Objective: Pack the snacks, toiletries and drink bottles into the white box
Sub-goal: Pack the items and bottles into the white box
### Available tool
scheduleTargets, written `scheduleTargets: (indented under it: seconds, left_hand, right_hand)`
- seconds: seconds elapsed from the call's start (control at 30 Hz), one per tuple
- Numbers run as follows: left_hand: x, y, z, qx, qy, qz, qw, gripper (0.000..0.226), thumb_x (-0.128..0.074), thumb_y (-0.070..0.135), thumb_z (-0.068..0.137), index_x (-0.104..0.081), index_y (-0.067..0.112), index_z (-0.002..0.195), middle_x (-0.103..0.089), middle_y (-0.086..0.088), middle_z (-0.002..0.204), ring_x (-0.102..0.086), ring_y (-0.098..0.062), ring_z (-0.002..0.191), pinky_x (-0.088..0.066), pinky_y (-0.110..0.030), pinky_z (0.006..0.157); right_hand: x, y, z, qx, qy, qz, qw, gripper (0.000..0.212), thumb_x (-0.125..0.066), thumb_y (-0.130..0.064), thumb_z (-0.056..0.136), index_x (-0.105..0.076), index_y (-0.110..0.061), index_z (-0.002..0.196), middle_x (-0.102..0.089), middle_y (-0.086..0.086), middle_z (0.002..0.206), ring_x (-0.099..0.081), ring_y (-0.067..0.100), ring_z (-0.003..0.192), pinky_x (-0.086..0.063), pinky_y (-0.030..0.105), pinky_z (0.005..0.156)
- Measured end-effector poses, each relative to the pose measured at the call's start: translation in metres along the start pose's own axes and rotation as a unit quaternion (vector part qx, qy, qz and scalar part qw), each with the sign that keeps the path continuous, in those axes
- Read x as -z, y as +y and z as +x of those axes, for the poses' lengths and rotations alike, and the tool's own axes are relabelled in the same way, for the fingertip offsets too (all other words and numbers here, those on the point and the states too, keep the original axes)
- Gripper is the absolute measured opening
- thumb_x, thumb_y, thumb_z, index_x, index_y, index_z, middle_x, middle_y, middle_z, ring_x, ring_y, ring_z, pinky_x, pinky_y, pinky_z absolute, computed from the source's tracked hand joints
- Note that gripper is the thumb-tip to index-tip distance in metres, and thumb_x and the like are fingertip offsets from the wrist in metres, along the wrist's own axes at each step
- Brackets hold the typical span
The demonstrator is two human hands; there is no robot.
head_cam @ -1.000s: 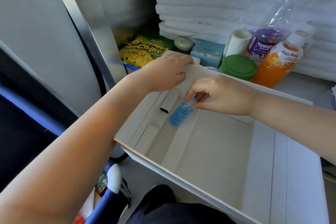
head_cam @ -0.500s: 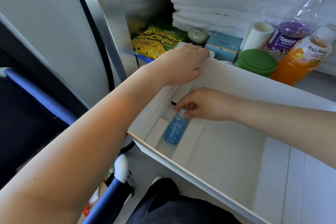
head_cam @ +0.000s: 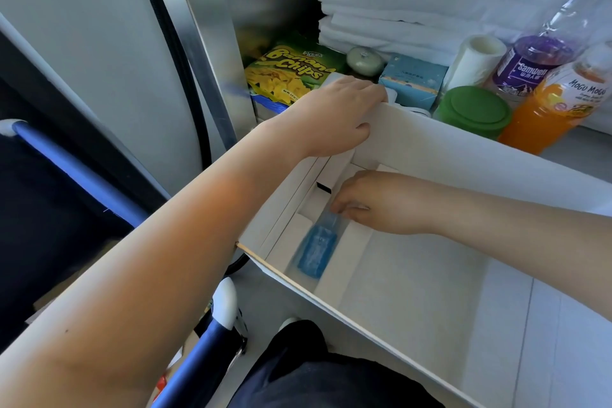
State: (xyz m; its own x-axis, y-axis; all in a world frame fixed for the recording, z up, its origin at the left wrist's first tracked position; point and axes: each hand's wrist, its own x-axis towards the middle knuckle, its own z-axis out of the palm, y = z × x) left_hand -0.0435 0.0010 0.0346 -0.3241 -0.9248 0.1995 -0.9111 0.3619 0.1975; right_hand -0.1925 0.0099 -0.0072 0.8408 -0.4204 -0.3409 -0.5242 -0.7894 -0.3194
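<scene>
Hands: left hand (head_cam: 334,116) grips white box (head_cam: 430,275) far corner; right hand (head_cam: 381,202) pinches blue bottle (head_cam: 316,250).
Packed: blue bottle only, inside box.
Outstanding: banana chips (head_cam: 288,74), orange drink (head_cam: 549,109), behind box.

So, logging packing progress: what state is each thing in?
White box: open, tilted.
Blue bottle: lying inside, right hand on its cap.
Left hand: gripping the box's far rim.
Banana chips: unpacked.
Orange drink: capped, unpacked.
Purple drink: unpacked.

Open-topped white cardboard box (head_cam: 463,156) has a mostly bare floor; a small blue plastic bottle (head_cam: 316,250) lies along its left wall.
</scene>
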Motion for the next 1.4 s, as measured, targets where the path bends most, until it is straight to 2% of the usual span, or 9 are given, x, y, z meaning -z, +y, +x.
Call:
scheduleTargets:
  seconds: [0.17, 0.37, 0.6, 0.7, 0.83, 0.93, 1.07, 1.27, 1.4]
  left_hand:
    - [0.001, 0.000, -0.003, 0.003, -0.002, 0.004, 1.000, 0.037, -0.046, 0.022, 0.090, -0.045, 0.019, 0.126, -0.050, -0.001, 0.126, -0.039, -0.018, 0.120, -0.040, -0.036, 0.093]
    - [0.003, 0.001, -0.008, 0.003, 0.006, 0.004, 1.000, 0.036, -0.045, 0.020, 0.090, -0.045, 0.020, 0.126, -0.049, 0.001, 0.126, -0.038, -0.017, 0.120, -0.044, -0.037, 0.091]
    - [0.003, 0.001, -0.008, 0.006, -0.013, -0.005, 1.000, 0.031, -0.043, 0.017, 0.091, -0.046, 0.019, 0.122, -0.050, 0.002, 0.117, -0.039, -0.015, 0.108, -0.045, -0.043, 0.086]
    - [0.003, 0.000, -0.006, 0.000, -0.015, -0.022, 1.000, 0.030, -0.042, 0.016, 0.092, -0.046, 0.019, 0.121, -0.050, 0.002, 0.116, -0.039, -0.015, 0.108, -0.044, -0.041, 0.087]
    - [0.003, -0.001, -0.001, 0.006, -0.023, -0.039, 0.999, 0.032, -0.040, 0.018, 0.093, -0.045, 0.020, 0.125, -0.050, 0.003, 0.120, -0.038, -0.013, 0.108, -0.042, -0.033, 0.086]
    - [0.004, 0.000, 0.002, 0.012, -0.030, -0.053, 0.998, 0.035, -0.039, 0.017, 0.094, -0.044, 0.020, 0.128, -0.050, 0.003, 0.121, -0.038, -0.013, 0.109, -0.043, -0.033, 0.086]
    - [0.003, 0.000, 0.002, 0.009, -0.029, -0.069, 0.997, 0.037, -0.037, 0.014, 0.094, -0.044, 0.021, 0.129, -0.051, 0.003, 0.121, -0.038, -0.014, 0.110, -0.043, -0.032, 0.085]
    - [0.002, -0.002, 0.005, 0.010, -0.030, -0.091, 0.995, 0.038, -0.036, 0.012, 0.093, -0.045, 0.020, 0.129, -0.053, 0.002, 0.119, -0.040, -0.015, 0.109, -0.044, -0.036, 0.089]
    - [0.002, -0.003, 0.006, 0.013, -0.025, -0.109, 0.994, 0.039, -0.036, 0.010, 0.092, -0.047, 0.019, 0.128, -0.054, 0.002, 0.117, -0.041, -0.014, 0.108, -0.044, -0.035, 0.087]
  right_hand:
    - [-0.007, -0.007, -0.001, 0.020, -0.044, 0.035, 0.998, 0.037, -0.041, -0.008, 0.096, -0.060, -0.021, 0.126, -0.057, -0.004, 0.127, -0.050, 0.011, 0.114, -0.033, 0.012, 0.087]
    - [0.010, -0.017, -0.009, 0.023, -0.050, -0.004, 0.998, 0.038, -0.041, -0.011, 0.097, -0.056, -0.022, 0.130, -0.053, -0.005, 0.133, -0.046, 0.010, 0.121, -0.034, 0.021, 0.102]
    - [0.058, -0.004, -0.059, -0.040, -0.065, 0.008, 0.997, 0.023, -0.047, -0.036, 0.095, -0.068, -0.030, 0.103, -0.067, -0.018, 0.101, -0.059, -0.003, 0.091, -0.047, 0.023, 0.086]
    - [0.090, 0.012, -0.077, -0.082, 0.007, 0.080, 0.993, 0.017, -0.052, -0.038, 0.092, -0.067, -0.039, 0.087, -0.068, -0.024, 0.086, -0.061, -0.009, 0.081, -0.047, 0.012, 0.073]
    - [0.129, 0.038, -0.062, -0.095, 0.228, 0.170, 0.954, 0.014, -0.055, -0.028, 0.091, -0.067, -0.032, 0.086, -0.070, -0.016, 0.083, -0.065, -0.003, 0.077, -0.052, 0.013, 0.070]
    - [0.137, 0.064, -0.012, -0.149, 0.319, 0.090, 0.932, 0.013, -0.060, -0.023, 0.090, -0.063, -0.030, 0.101, -0.066, -0.014, 0.099, -0.061, 0.000, 0.087, -0.045, 0.012, 0.072]
    - [0.133, 0.094, 0.056, -0.189, 0.299, -0.008, 0.935, 0.036, -0.060, -0.024, 0.090, -0.056, -0.016, 0.125, -0.056, 0.005, 0.126, -0.054, 0.023, 0.111, -0.041, 0.030, 0.086]
    - [0.122, 0.116, 0.106, -0.185, 0.232, -0.111, 0.948, 0.034, -0.053, -0.027, 0.092, -0.055, -0.011, 0.122, -0.054, 0.013, 0.118, -0.053, 0.032, 0.106, -0.040, 0.032, 0.078]
    - [0.113, 0.118, 0.115, -0.187, 0.243, -0.129, 0.943, 0.041, -0.052, -0.030, 0.094, -0.053, -0.007, 0.127, -0.049, 0.015, 0.120, -0.050, 0.032, 0.106, -0.043, 0.035, 0.081]
